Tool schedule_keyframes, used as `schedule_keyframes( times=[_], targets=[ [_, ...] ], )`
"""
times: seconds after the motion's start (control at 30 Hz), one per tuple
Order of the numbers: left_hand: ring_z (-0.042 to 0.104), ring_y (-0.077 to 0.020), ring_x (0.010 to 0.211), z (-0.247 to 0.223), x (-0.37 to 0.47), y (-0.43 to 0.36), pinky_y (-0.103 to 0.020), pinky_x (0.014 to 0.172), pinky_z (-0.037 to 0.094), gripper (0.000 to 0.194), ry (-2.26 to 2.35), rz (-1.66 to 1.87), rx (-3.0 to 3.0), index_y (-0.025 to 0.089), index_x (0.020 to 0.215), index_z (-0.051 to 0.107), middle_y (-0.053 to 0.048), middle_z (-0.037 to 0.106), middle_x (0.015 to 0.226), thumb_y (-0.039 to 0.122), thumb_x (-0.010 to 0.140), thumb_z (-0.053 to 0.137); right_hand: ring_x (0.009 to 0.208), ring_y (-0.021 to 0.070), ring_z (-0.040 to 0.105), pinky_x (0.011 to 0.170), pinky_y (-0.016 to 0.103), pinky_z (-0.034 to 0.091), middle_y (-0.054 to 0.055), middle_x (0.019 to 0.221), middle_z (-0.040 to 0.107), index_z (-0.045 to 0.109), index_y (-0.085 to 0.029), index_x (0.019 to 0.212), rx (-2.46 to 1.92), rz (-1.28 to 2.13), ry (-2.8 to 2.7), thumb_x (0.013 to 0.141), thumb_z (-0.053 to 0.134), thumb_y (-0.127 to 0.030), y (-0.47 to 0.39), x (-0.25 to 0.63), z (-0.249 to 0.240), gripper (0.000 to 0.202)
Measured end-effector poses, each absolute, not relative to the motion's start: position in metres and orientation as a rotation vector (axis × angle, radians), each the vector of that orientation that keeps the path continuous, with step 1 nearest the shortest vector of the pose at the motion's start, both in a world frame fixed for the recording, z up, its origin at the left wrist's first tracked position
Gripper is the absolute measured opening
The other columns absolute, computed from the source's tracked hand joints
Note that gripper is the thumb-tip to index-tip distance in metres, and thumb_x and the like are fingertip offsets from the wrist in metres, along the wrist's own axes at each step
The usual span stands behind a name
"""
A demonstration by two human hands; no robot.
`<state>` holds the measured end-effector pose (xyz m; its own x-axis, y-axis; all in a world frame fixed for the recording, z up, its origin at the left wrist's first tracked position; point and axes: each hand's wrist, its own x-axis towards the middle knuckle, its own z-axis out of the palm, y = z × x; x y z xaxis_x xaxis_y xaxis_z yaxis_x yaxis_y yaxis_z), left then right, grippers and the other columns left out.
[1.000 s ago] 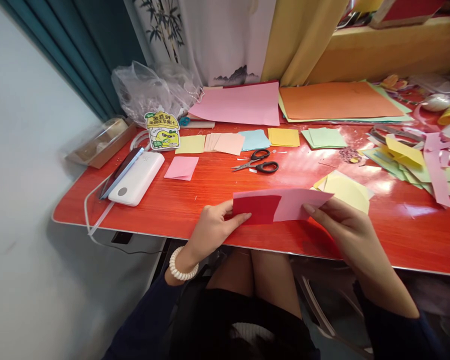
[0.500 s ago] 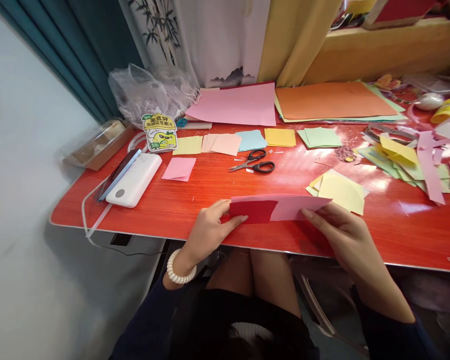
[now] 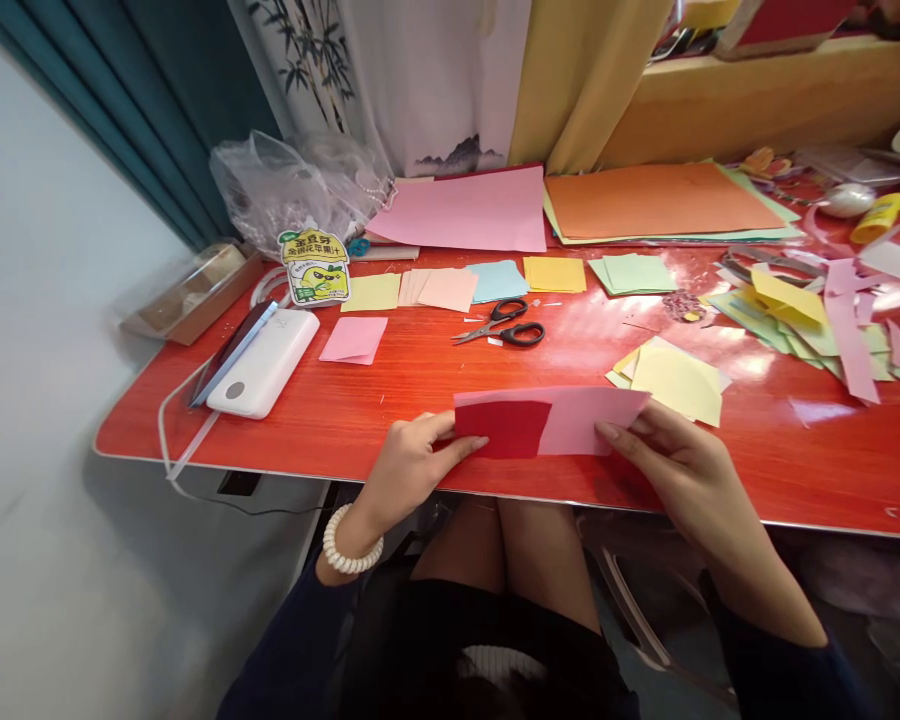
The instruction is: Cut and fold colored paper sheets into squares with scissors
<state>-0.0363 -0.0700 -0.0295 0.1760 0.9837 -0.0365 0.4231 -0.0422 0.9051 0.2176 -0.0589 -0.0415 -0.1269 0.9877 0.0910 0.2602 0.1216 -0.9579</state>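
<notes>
Pinching the left end of the pink paper [image 3: 577,422] and the red piece [image 3: 514,432] lying against its near face, the left hand [image 3: 409,465] is nearly closed—I see its thumb in front, on the red, and the fingers behind. The right hand [image 3: 679,465] grips the pink paper's other end, thumb in front, other fingers partly hidden from me. Between them the paper hangs over the near edge of the red table [image 3: 420,375]; from my camera I cannot tell whether the red piece is fastened to it.

A white coiled band [image 3: 352,545] circles the left wrist. Just beyond the right hand lie loose pale yellow papers [image 3: 679,385]. Farther out, I have black-handled scissors [image 3: 521,334] with blades slightly apart, pointing left, and pink squares [image 3: 352,340] beside a white device [image 3: 266,370]. Behind the scissors runs a row of coloured squares—yellow-green [image 3: 370,292], peach [image 3: 450,289], blue [image 3: 497,281], yellow [image 3: 555,273], light green [image 3: 634,274].
</notes>
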Motion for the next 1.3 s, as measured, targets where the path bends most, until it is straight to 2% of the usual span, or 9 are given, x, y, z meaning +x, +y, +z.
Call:
schedule_keyframes(
  times=[0.2, 0.37, 0.53, 0.73, 0.93, 1.2, 1.3],
  targets=[
    [0.067, -0.0211, 0.1, -0.028, -0.035, -0.067, -0.03, 0.087, 0.054, 0.031, 1.203, 0.857, 1.366, 0.019, 0.105, 0.068, -0.003, 0.072, 0.107, 0.037, 0.08, 0.066, 0.059, 0.0143, 0.052, 0.052, 0.026, 0.043, -0.003, 0.063, 0.052, 0.056, -0.024, 0.069, -1.263, 1.111, -1.584, 0.084, 0.063, -0.033, -0.054, 0.217, -0.031, 0.019],
    [0.066, -0.0226, 0.101, -0.026, -0.033, -0.065, -0.033, 0.088, 0.055, 0.031, 1.132, 0.91, 1.188, 0.015, 0.104, 0.067, -0.006, 0.071, 0.109, 0.033, 0.077, 0.069, 0.066, 0.0165, 0.056, 0.057, 0.028, 0.048, -0.002, 0.066, 0.054, 0.059, -0.024, 0.071, -1.231, 1.226, -1.459, 0.08, 0.066, -0.035, -0.052, 0.215, -0.029, 0.016],
    [0.067, -0.0234, 0.099, -0.023, -0.032, -0.064, -0.035, 0.088, 0.055, 0.031, 1.129, 0.916, 1.101, 0.015, 0.1, 0.069, -0.007, 0.072, 0.106, 0.032, 0.074, 0.072, 0.072, 0.0181, 0.058, 0.058, 0.028, 0.049, 0.001, 0.079, 0.062, 0.064, -0.025, 0.087, -1.225, 1.321, -1.379, 0.079, 0.067, -0.036, -0.05, 0.215, -0.033, 0.014],
    [0.068, -0.0214, 0.097, -0.02, -0.032, -0.063, -0.031, 0.086, 0.056, 0.03, 1.121, 0.92, 1.081, 0.014, 0.1, 0.069, -0.007, 0.073, 0.104, 0.028, 0.074, 0.073, 0.065, 0.0143, 0.054, 0.052, 0.024, 0.042, -0.002, 0.069, 0.057, 0.061, -0.024, 0.076, -1.215, 1.336, -1.371, 0.081, 0.066, -0.034, -0.05, 0.216, -0.03, 0.012],
    [0.068, -0.0204, 0.096, -0.019, -0.032, -0.064, -0.029, 0.083, 0.056, 0.03, 1.132, 0.907, 1.086, 0.015, 0.101, 0.069, -0.007, 0.073, 0.104, 0.028, 0.074, 0.073, 0.067, 0.0156, 0.054, 0.054, 0.026, 0.043, -0.001, 0.074, 0.059, 0.064, -0.025, 0.083, -1.223, 1.343, -1.374, 0.079, 0.067, -0.035, -0.051, 0.216, -0.026, 0.01],
    [0.069, -0.0188, 0.092, -0.019, -0.034, -0.065, -0.026, 0.081, 0.056, 0.029, 1.143, 0.87, 1.114, 0.016, 0.1, 0.07, -0.006, 0.074, 0.1, 0.03, 0.074, 0.073, 0.063, 0.0148, 0.049, 0.049, 0.025, 0.037, 0.0, 0.071, 0.055, 0.06, -0.024, 0.074, -1.234, 1.306, -1.429, 0.079, 0.067, -0.035, -0.049, 0.218, -0.026, 0.014],
    [0.069, -0.0194, 0.093, -0.018, -0.034, -0.066, -0.028, 0.083, 0.055, 0.03, 1.165, 0.845, 1.131, 0.018, 0.101, 0.07, -0.006, 0.073, 0.101, 0.031, 0.075, 0.072, 0.064, 0.014, 0.048, 0.05, 0.025, 0.037, 0.0, 0.073, 0.055, 0.063, -0.025, 0.081, -1.221, 1.318, -1.446, 0.082, 0.065, -0.032, -0.049, 0.219, -0.025, 0.008]
  ],
)
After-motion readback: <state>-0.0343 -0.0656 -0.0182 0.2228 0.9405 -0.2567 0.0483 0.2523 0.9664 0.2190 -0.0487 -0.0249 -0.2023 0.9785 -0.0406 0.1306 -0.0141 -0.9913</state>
